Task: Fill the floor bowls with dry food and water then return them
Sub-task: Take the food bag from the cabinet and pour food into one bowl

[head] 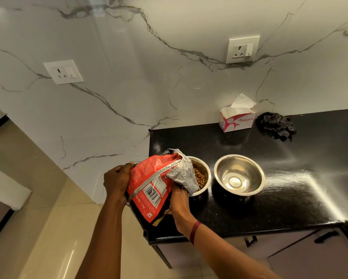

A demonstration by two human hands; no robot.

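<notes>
Kibble (200, 177) lay in the bowl (206, 168) at the counter's (290, 178) left end, bag (151, 188) tipped over it, left hand (116, 182) and right hand (179, 198) both gripping the bag. Food step looked underway; next, the empty bowl (239, 175) mid-counter wanted water.

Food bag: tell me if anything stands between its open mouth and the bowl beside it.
Nothing visible does. The food bag hangs its foil mouth right over the rim of the kibble bowl, with kibble already inside. The empty bowl stands apart to the right, out of the way.
</notes>
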